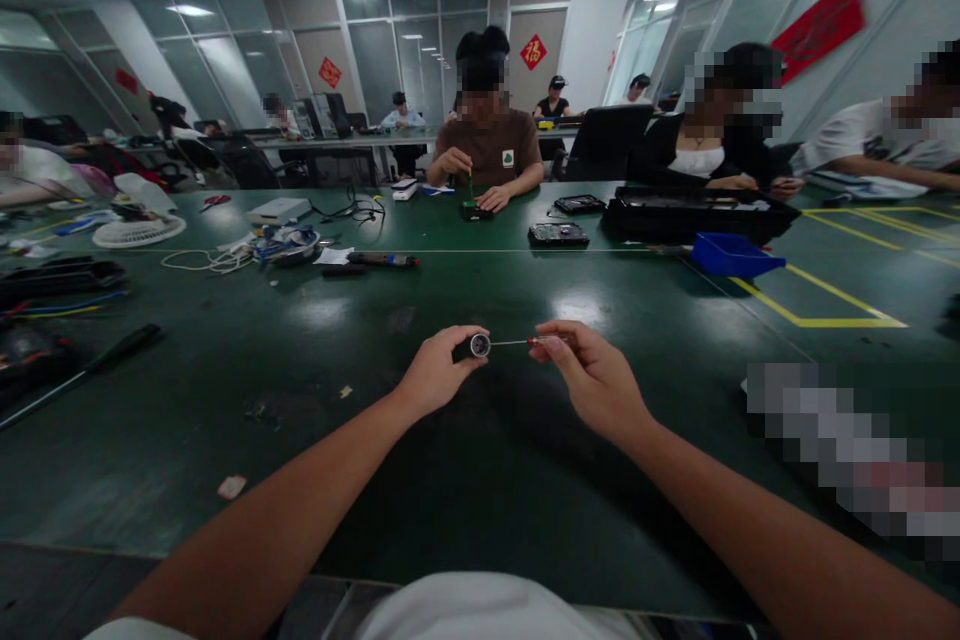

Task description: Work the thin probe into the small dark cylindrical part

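Above the green table (405, 300), my left hand (442, 368) grips a small dark cylindrical part (479, 346), its round silvery end facing me. My right hand (589, 370) is closed around the red handle of a thin screwdriver (514, 342). The shaft points left, and its tip meets or lies very close to the right side of the cylinder's rim; exact contact is too small to tell. Both hands are raised near the middle of the view, with the fingers of each pressed together on what they hold.
Across the table a person (487, 140) handles a small device. Further items are a blue bin (735, 255), a long black housing (697, 212), a drive (559, 235), a dark pen-like tool (382, 260), cables (285, 242), a white fan grille (139, 231) and a long screwdriver (82, 375).
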`<state>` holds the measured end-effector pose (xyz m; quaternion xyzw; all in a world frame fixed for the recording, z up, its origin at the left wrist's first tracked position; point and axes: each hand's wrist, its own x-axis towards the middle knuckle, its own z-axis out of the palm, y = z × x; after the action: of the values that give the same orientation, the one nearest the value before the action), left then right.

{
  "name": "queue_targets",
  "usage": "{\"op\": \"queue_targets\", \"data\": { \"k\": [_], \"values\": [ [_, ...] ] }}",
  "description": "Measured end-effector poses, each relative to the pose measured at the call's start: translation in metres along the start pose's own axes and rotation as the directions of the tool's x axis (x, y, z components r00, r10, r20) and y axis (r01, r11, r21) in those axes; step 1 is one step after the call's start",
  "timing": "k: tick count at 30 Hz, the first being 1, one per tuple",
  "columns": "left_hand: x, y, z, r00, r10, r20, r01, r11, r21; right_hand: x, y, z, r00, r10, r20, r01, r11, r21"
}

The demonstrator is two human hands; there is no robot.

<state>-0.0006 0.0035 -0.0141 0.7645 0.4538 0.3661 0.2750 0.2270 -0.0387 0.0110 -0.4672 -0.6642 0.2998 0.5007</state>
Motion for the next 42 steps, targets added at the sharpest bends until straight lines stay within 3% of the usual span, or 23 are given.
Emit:
{"op": "queue_targets", "data": {
  "k": [13, 21, 26, 30, 35, 37, 39, 42],
  "values": [
    [-0.002, 0.002, -0.001, 0.996, 0.063, 0.056, -0.070, 0.988, 0.139, 0.001, -0.010, -0.006, 0.998, -0.035, -0.049, 0.021, 0.964, -0.264],
    [-0.002, 0.005, -0.001, 0.993, 0.085, 0.084, -0.097, 0.983, 0.158, 0.000, -0.007, -0.004, 0.999, -0.014, 0.043, 0.023, 0.980, -0.199],
    [-0.001, 0.006, -0.001, 0.993, 0.081, 0.087, -0.095, 0.980, 0.176, 0.000, -0.004, -0.002, 1.000, 0.021, 0.009, -0.018, 0.964, -0.264],
    [-0.002, 0.008, -0.002, 0.994, 0.077, 0.083, -0.091, 0.977, 0.190, -0.001, 0.000, 0.000, 0.997, 0.041, -0.068, -0.047, 0.995, -0.087],
    [-0.002, 0.008, -0.003, 0.993, 0.081, 0.089, -0.098, 0.975, 0.202, 0.004, 0.001, 0.001, 0.987, 0.150, -0.059, -0.140, 0.978, 0.154],
    [-0.002, 0.008, -0.003, 0.989, 0.099, 0.107, -0.121, 0.969, 0.215, 0.008, 0.002, 0.001, 0.965, 0.256, -0.062, -0.219, 0.910, 0.352],
    [-0.002, 0.008, -0.003, 0.987, 0.115, 0.116, -0.138, 0.965, 0.223, 0.011, 0.004, 0.000, 0.923, 0.384, 0.012, -0.333, 0.786, 0.521],
    [-0.001, 0.009, -0.002, 0.987, 0.106, 0.122, -0.131, 0.966, 0.222, 0.014, 0.007, -0.001, 0.906, 0.421, 0.041, -0.363, 0.725, 0.586]
  ]
}}
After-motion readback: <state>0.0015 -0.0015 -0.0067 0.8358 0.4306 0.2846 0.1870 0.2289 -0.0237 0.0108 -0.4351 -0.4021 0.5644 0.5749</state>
